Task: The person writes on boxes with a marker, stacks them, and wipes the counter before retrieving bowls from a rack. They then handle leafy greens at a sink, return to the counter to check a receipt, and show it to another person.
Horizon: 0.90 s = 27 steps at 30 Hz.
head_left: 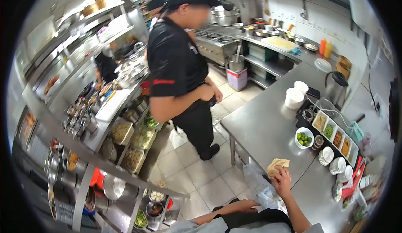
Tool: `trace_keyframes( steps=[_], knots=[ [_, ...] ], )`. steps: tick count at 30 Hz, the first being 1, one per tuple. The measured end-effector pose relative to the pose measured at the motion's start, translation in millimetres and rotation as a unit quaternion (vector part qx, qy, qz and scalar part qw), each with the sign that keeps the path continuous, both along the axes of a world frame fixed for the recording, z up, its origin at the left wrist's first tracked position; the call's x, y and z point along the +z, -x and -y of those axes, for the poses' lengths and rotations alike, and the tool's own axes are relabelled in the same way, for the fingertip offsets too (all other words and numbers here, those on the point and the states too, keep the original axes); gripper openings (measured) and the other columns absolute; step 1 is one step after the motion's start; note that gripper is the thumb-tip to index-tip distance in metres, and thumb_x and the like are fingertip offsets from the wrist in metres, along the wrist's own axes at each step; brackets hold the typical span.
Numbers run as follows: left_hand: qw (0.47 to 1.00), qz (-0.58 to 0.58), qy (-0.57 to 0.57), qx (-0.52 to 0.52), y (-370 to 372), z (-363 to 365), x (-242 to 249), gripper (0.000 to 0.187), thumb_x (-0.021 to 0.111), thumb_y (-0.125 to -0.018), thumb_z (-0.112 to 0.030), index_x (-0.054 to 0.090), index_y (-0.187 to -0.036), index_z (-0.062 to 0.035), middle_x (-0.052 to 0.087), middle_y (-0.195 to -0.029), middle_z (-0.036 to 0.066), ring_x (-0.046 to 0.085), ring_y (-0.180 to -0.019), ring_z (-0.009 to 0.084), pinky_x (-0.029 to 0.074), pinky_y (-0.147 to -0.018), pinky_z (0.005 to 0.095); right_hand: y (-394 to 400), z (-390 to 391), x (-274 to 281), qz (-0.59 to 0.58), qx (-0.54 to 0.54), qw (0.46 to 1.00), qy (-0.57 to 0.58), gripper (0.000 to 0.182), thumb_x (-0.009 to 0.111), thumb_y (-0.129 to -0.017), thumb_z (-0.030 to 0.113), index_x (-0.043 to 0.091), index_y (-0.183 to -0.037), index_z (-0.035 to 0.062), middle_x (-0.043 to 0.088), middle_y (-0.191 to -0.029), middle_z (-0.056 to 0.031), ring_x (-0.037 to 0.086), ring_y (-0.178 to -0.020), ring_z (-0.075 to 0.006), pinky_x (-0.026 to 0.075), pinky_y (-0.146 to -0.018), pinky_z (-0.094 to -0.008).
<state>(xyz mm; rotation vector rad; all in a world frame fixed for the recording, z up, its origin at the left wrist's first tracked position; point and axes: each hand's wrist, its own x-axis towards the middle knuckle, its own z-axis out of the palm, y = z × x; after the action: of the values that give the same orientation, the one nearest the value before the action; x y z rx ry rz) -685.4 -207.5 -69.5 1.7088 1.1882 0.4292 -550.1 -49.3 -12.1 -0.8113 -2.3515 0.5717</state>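
My right hand [282, 177] is closed around a crumpled tan cloth [278, 165] at the near edge of the steel table [268, 124]. In front of my dark apron, my left hand [248, 206] is held low with its fingers stretched out and nothing in it. Further along the tabletop stands a white bowl of green limes [304, 137]. Behind the limes, a black holder carries several white trays of toppings [337, 139]. Stacks of small white dishes [337, 165] sit to the right of my right hand.
A person in black [178, 61] stands on the tiled floor across the table corner. White tubs [294, 98] and a steel jug [336, 85] are further back on the table. A plastic bag [261, 187] hangs by the table's near edge. Metal shelving [113, 170] is at left.
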Motion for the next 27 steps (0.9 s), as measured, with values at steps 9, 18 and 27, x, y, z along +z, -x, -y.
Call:
trace_keyframes(
  steps=[9,18,27],
  knots=[
    [0.987,0.037,0.059,-0.142,0,-42,6,0.04,0.054,-0.083,-0.021,0.051,-0.119,-0.0025,0.056,-0.114,0.019,0.052,-0.107,0.0342,0.041,-0.092,0.0389,-85,60,-10,0.076,-0.161,0.984,-0.028,0.015,0.065,-0.069,0.009,0.066,-0.083,0.0138,0.054,-0.111,-0.0045,0.047,-0.104,-0.03,0.039,-0.085,-0.0399],
    [0.981,-0.04,0.009,-0.192,-40,-64,22,0.039,0.051,-0.088,-0.026,0.051,-0.121,-0.0044,0.051,-0.122,0.016,0.049,-0.112,0.0307,0.04,-0.093,0.037,-252,121,-27,0.106,-0.42,0.901,-0.004,0.019,0.059,-0.07,0.002,0.056,-0.086,0.0103,0.051,-0.121,-0.0081,0.043,-0.116,-0.0312,0.035,-0.093,-0.0435],
    [0.987,-0.003,0.019,-0.158,-128,-45,-8,0.036,0.052,-0.089,-0.025,0.052,-0.12,-0.0053,0.053,-0.122,0.015,0.05,-0.113,0.0281,0.041,-0.093,0.0331,-389,60,-26,0.062,-0.529,0.844,-0.056,0.011,0.056,-0.079,0.01,0.055,-0.085,0.0019,0.053,-0.121,-0.0125,0.048,-0.11,-0.0317,0.034,-0.095,-0.0445]
  ],
)
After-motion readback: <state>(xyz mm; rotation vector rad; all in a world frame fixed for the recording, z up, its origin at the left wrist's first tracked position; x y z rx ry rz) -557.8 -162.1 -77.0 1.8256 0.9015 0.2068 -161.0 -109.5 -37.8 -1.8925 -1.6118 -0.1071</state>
